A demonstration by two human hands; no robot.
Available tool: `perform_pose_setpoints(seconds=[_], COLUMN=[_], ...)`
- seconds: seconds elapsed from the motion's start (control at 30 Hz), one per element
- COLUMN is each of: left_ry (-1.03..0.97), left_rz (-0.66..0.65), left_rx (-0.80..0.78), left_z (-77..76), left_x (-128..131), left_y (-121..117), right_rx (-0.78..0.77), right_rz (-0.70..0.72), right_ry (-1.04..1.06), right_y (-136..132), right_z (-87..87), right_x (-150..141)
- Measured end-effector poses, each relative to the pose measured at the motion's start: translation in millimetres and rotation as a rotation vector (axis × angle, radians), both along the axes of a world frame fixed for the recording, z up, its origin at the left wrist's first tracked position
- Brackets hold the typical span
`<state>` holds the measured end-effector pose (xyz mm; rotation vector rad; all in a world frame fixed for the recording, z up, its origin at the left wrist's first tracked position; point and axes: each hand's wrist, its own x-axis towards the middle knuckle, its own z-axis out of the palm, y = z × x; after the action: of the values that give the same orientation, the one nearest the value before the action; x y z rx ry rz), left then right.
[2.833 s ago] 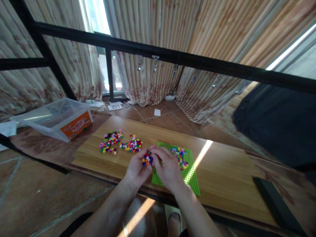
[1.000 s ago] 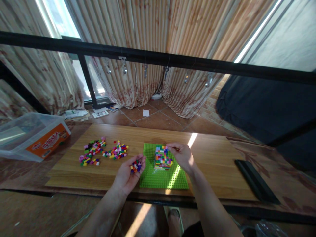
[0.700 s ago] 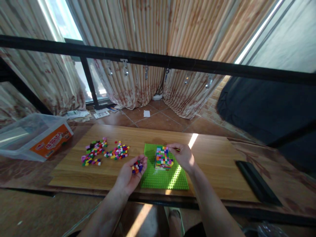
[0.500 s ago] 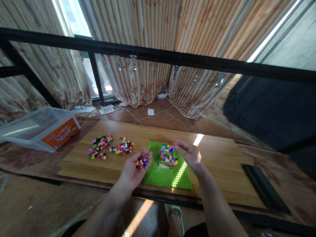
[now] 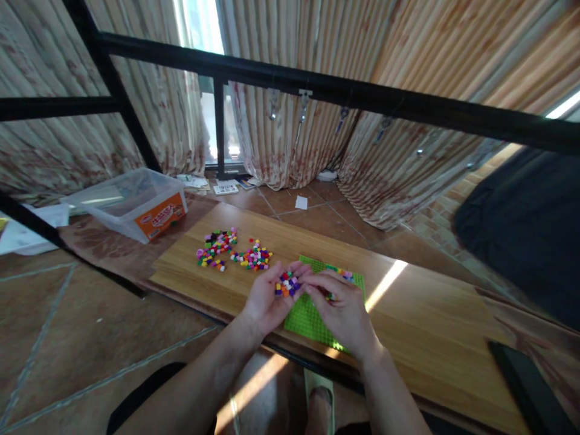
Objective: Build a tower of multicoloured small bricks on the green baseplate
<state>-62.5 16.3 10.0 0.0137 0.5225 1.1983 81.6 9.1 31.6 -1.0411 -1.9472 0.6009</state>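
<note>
By the plate [image 5: 304,320], the left hand [image 5: 266,303] cups blocks [image 5: 287,286], fingers slightly apart, probably against spilling; whether fingers of the right hand [image 5: 348,315] pinch one is unclear.

Clear bin [image 5: 128,203] with orange label, white paper [image 5: 301,202] on tiles, patterned curtains [image 5: 290,139] behind black rail [image 5: 254,68].

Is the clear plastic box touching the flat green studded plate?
Apart. The head view shows wooden board between the clear plastic box and flat green plate.
</note>
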Motion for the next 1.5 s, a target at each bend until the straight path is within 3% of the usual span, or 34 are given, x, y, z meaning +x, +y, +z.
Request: perform_pose_setpoints(seconds=[0.23, 0.43, 0.67, 0.8, 0.97, 1.07, 1.27, 1.4, 1.5], left_ry=[0.009, -0.009, -0.021, 0.005, 0.059, 0.082, 0.134, 0.157, 0.161], left_rz=[0.006, 0.013, 0.014, 0.010, 0.050, 0.047, 0.046, 0.036, 0.042], left_rx=[-0.019, -0.031, -0.037, -0.041, -0.109, -0.115, -0.115, -0.117, -0.118], left_z=[5.1, 7.8, 10.4, 7.8, 1.9, 2.0, 4.0, 3.4, 3.3], left_x=[-6, -7, -7, -7, -7, -6, -7, -8, -8], left_y=[-1, -1, -2, -2, 0, 1, 0, 1, 1], right_rx=[0.036, 0.079, 0.039, -0.074, -0.421, -0.531, -0.550, -0.445, -0.390], right_rz=[-0.005, 0.031, 0.032, 0.006, 0.027, 0.087, 0.132, -0.050, -0.227], right_ry=[-0.206, -0.234, -0.241, -0.014, 0.668, 0.923, 1.107, 1.165, 1.078], right_y=[3, 6, 3, -1, -1, -1, 5, 18, 28], right_z=[-8.2, -15.0, -8.9, -5.7, -1.2, 2.7, 6.1, 5.1, -1.5], right_x=[-6, -9, -10, -11, -5, 0, 20, 50, 72])
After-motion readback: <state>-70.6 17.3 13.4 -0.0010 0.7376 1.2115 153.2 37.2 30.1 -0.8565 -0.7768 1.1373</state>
